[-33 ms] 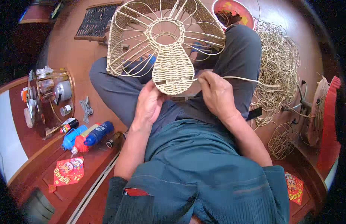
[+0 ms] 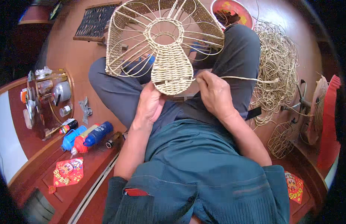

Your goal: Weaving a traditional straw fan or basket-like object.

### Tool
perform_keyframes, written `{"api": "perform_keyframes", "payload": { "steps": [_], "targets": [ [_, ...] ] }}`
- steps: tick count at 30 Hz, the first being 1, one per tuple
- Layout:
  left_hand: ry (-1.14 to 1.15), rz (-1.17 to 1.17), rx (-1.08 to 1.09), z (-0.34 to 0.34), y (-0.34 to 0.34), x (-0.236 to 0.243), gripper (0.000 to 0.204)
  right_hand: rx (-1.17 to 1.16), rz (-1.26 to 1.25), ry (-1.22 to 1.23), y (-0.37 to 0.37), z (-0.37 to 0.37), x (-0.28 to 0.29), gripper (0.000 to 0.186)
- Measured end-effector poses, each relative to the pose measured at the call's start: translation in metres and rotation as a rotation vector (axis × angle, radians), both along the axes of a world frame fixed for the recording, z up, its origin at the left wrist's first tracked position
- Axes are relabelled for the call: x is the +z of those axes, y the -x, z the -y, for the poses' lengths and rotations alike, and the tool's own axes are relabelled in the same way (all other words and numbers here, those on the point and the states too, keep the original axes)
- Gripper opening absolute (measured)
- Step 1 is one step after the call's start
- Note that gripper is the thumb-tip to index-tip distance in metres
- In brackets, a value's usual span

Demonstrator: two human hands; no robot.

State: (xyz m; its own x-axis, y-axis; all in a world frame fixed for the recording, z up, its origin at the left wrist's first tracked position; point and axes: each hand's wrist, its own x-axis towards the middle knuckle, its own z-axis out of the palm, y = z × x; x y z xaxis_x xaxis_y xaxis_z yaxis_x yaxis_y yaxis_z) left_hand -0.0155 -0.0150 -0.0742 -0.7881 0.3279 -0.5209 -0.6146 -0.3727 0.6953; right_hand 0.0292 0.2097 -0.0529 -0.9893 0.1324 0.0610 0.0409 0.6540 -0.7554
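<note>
A half-woven straw basket [image 2: 173,67], with a rounded paddle-shaped panel, a ring and loose looped spokes, rests over my lap and knees. My left hand [image 2: 148,102] grips the lower left edge of the panel, its fingertips partly hidden underneath. Close by the panel's right edge, my right hand [image 2: 215,89] is closed in a pinch on a straw cord [image 2: 247,78]. One end of that cord meets the panel; the other trails off to the right, past my knee. A short gap shows in the weave near the panel's rounded bottom.
A big heap of straw cord [image 2: 275,59] lies on the floor at right. Beyond my right knee stands a red basin [image 2: 232,15] with brown scraps. Several bottles, among them a blue one [image 2: 98,133], stand at left. A dark slatted stool [image 2: 96,22] is at far left.
The whole view has shifted very slightly. Both hands keep the same hold on the basket and the cord.
</note>
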Motion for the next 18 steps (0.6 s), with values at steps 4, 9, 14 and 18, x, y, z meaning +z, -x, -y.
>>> {"api": "perform_keyframes", "payload": {
  "steps": [4,9,14,18],
  "targets": [
    [-0.182,0.032,-0.049,-0.010,0.003,-0.027,0.037,-0.029,0.131,0.067,0.005,0.009,-0.009,0.014],
    [-0.166,-0.040,-0.071,-0.010,0.002,-0.045,0.043,-0.063,0.316,0.266,0.014,0.014,-0.013,0.020],
    [-0.166,-0.187,-0.104,-0.014,0.004,-0.057,0.039,-0.067,0.529,0.601,0.016,0.012,-0.036,0.021],
    [0.081,-0.386,-0.183,-0.016,0.002,-0.053,0.036,-0.050,0.563,0.834,0.014,0.011,-0.049,0.017]
  ]
}}
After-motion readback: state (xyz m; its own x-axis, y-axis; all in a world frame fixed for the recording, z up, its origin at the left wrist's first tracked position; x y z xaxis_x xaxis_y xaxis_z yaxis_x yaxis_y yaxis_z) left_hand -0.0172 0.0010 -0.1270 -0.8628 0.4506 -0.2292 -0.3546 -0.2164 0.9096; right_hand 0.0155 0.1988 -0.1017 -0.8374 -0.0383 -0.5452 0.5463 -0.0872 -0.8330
